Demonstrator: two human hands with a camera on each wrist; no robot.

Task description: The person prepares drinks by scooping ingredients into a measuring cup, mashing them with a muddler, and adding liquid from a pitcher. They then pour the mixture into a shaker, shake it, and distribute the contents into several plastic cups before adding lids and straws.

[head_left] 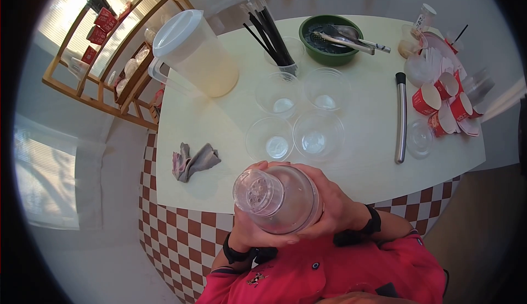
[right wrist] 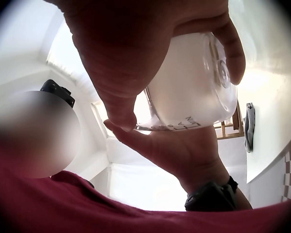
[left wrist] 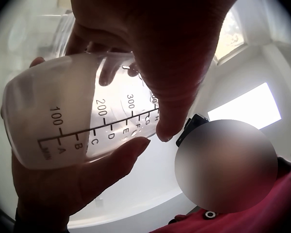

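Both hands hold a clear plastic shaker (head_left: 299,197) in front of the chest, close over the table's near edge. Its strainer top and cap (head_left: 258,191) point toward the left. My left hand (head_left: 250,230) grips the left and near side, and my right hand (head_left: 343,210) wraps the right side. In the left wrist view, printed measuring marks run along the shaker (left wrist: 53,92), and cloudy liquid lies at its low-number end. Fingers of both hands curl round the wall in both wrist views. Several clear plastic cups (head_left: 318,134) stand grouped just beyond the shaker.
A lidded pitcher (head_left: 206,57) of pale liquid stands back left, beside black straws (head_left: 272,40) in a cup. Behind the cups sits a green bowl (head_left: 329,57) of utensils. A muddler (head_left: 401,117) and red paper cups (head_left: 427,99) lie right; a grey cloth (head_left: 200,161) lies left.
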